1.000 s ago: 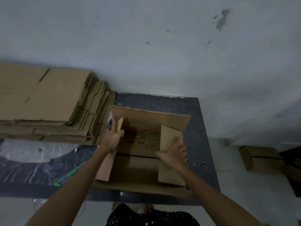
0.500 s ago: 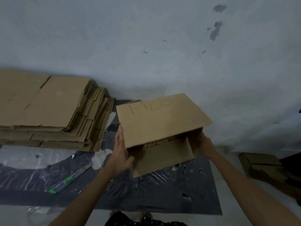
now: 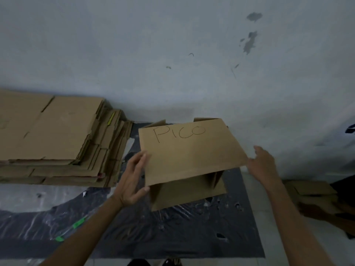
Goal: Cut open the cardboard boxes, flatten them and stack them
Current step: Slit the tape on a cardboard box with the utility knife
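One view here, a wide-angle camera on the person's head, looking forward and down. Both forearms come in from the bottom edge, and the left grip and right grip sit mid-frame at arm's reach from the lens. The cardboard box marked "PICO" is dead centre between them, close in. The camera faces a pale wall that fills the upper half. The stack of flattened cardboard runs off the left edge. The dark plastic sheet spreads below toward the bottom edge. More cardboard sits dim at the far right.
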Demonstrator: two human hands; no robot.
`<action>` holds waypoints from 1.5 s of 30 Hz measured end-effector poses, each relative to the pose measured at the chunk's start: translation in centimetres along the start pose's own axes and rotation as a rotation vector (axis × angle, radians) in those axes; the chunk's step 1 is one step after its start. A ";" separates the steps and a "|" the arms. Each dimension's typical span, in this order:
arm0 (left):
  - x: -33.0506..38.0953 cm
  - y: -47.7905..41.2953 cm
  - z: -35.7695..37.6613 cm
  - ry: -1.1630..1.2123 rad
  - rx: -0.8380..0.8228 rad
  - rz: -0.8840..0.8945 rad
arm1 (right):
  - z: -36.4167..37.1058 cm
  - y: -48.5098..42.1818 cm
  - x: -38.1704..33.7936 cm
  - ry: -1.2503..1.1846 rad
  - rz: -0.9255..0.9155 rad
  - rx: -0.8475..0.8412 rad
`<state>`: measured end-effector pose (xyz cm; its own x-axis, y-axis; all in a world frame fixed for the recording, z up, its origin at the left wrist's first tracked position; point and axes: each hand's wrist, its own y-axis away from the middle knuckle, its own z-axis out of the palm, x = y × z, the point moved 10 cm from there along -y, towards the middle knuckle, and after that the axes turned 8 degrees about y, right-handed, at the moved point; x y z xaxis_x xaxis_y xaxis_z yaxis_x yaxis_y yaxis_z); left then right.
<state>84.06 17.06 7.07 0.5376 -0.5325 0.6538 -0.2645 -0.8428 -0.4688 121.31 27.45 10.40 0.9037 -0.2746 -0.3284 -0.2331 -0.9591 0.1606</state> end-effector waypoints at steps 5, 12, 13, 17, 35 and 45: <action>0.1 -4.1 -2.5 -0.048 -0.086 0.173 | 5.1 8.2 -15.8 -0.097 -0.310 -0.146; -8.5 -11.2 -1.4 -0.410 -0.419 -0.149 | 14.9 11.5 -24.3 0.240 -0.354 -0.122; -9.5 -11.5 -1.0 -0.433 -0.487 -0.203 | 15.0 11.6 -24.5 0.288 -0.359 -0.081; -7.9 -12.9 -0.5 -0.588 -0.525 -0.125 | 14.2 11.2 -23.0 0.404 -0.414 -0.091; 0.9 -1.1 1.9 -0.454 -0.246 0.109 | 9.8 9.6 -13.2 0.445 -0.646 -0.319; 0.7 1.4 3.2 -0.077 -0.413 -0.369 | 14.1 10.7 -18.9 0.304 -0.218 -0.130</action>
<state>86.61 15.79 4.94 0.7068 -0.2017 0.6781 -0.3307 -0.9415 0.0647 96.72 21.42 5.18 0.9966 -0.0136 -0.0806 0.0061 -0.9707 0.2401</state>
